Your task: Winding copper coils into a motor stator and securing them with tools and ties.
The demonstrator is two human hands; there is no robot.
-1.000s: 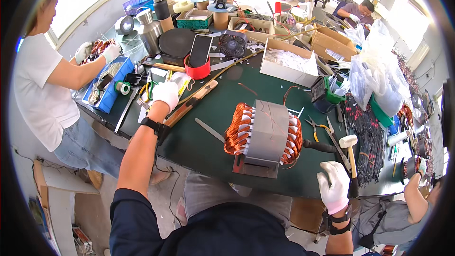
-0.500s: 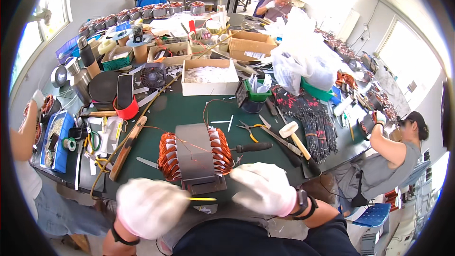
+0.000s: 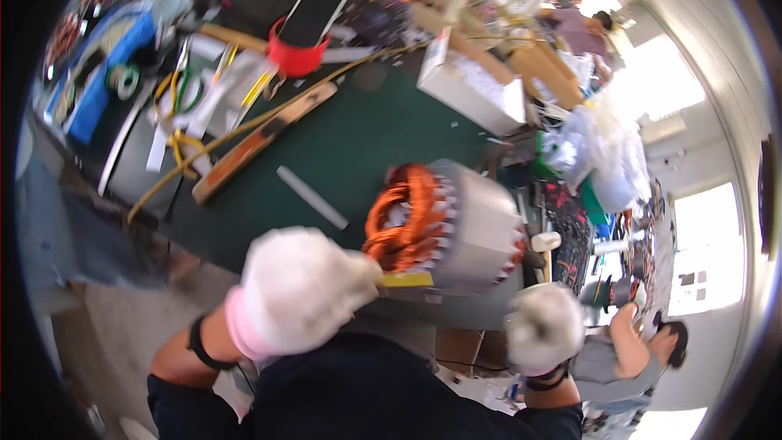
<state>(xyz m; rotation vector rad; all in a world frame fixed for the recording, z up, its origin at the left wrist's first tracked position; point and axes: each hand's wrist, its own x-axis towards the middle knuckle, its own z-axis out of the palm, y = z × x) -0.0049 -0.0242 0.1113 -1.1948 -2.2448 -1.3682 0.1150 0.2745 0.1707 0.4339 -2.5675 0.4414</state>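
Observation:
A motor stator with a grey steel core [image 3: 475,224] and orange copper windings [image 3: 401,213] stands on the green mat [image 3: 366,138] at the table's near edge. My left hand [image 3: 300,289], in a white glove, is closed on a flat yellow strip [image 3: 407,279]. The strip's end lies against the bottom of the windings. My right hand [image 3: 544,327], also gloved, is balled up below and to the right of the stator, apart from it. Nothing shows in its grip.
On the mat lie a grey strip [image 3: 314,198] and a long wooden stick [image 3: 261,143]. Behind are a white box [image 3: 472,90], a red ring with a phone on it [image 3: 297,53], clear bags [image 3: 607,155] and a mallet [image 3: 544,240]. Another person [image 3: 635,358] works at lower right.
The view has swung and tilted. My left hand has come up to the windings with the yellow strip. My right hand has drawn away to the right of the stator.

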